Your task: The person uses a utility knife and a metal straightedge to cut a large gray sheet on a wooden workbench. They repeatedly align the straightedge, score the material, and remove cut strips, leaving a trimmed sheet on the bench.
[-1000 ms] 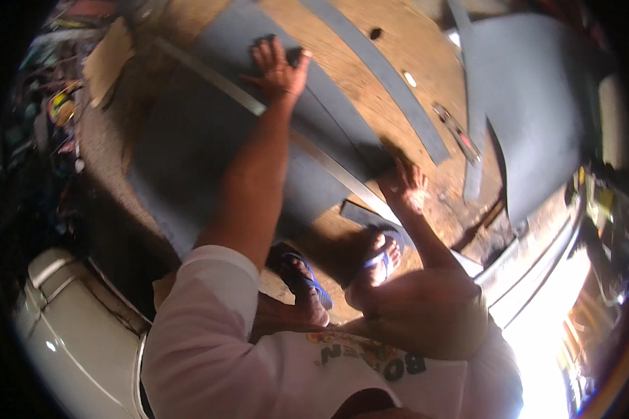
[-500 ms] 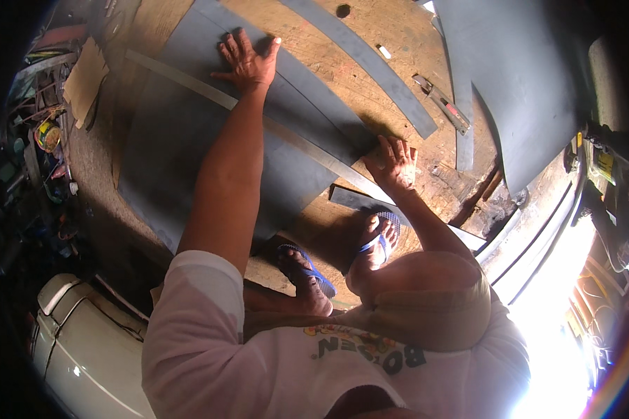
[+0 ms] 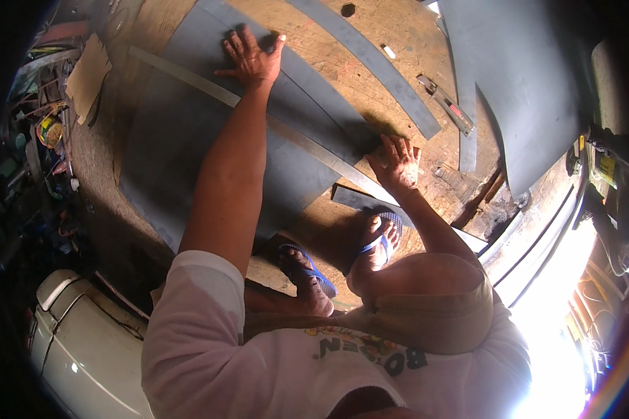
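Beneath the left hand in the head view lies a broad, flat, dark grey sheet, spread over a worn brown wooden board. That hand holds nothing: its palm is down and its fingers are fanned wide, thumb pointing away from the others. Beside its thumb side, a thin dark line runs along the sheet, close to the far edge, toward the right hand. The right hand sits just beside the sheet's corner, thumb set apart from loosely extended fingers, with nothing visible in it; whether the thumb touches the corner, I cannot tell.

Nearer the body than both hands, a long, pale metal straightedge lies across the sheet, passing under the left forearm and close by the right hand.

Beyond the right hand lie a long, narrow grey strip, a small white stub and a slim grey-and-red cutter. Farther to that hand's right is a large, curving grey sheet. On its near side, a foot in a blue sandal stands beside a short dark strip.
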{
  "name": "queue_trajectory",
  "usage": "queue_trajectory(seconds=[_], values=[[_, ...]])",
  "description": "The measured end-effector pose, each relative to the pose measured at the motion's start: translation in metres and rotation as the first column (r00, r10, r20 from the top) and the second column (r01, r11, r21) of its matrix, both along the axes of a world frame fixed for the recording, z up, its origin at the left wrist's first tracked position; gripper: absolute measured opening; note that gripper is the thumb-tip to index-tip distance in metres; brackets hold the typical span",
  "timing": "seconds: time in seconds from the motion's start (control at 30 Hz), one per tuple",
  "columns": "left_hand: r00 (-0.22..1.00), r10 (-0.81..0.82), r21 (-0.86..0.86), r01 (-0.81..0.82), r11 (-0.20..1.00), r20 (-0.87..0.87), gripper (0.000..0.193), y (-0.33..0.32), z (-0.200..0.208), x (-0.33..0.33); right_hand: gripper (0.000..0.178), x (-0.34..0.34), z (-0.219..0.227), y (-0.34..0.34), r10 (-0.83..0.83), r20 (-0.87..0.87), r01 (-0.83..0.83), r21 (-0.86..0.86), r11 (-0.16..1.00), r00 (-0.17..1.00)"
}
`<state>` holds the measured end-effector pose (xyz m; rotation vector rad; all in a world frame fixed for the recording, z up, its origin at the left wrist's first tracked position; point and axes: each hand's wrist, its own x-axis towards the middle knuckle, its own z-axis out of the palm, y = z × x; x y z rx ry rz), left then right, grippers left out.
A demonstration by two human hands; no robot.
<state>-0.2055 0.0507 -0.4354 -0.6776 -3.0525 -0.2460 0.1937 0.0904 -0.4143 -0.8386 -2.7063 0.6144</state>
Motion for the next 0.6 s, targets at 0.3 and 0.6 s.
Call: queue_trajectory(seconds=[0.3, 0.6], values=[[0.998, 0.032, -0.003, -0.032, 0.999, 0.054, 0.104, -0.013, 0.0, 0.003, 0.064, -0.008, 0.006, -0.002, -0.002, 0.047, 0.006, -0.097, 0.995, 0.999], [0.989, 0.039, -0.113, -0.022, 0.993, 0.145, 0.105, 0.003, 0.008, 0.003, 0.066, -0.001, -0.003, -0.003, -0.024, 0.008, 0.024, -0.03, 0.999, 1.0]])
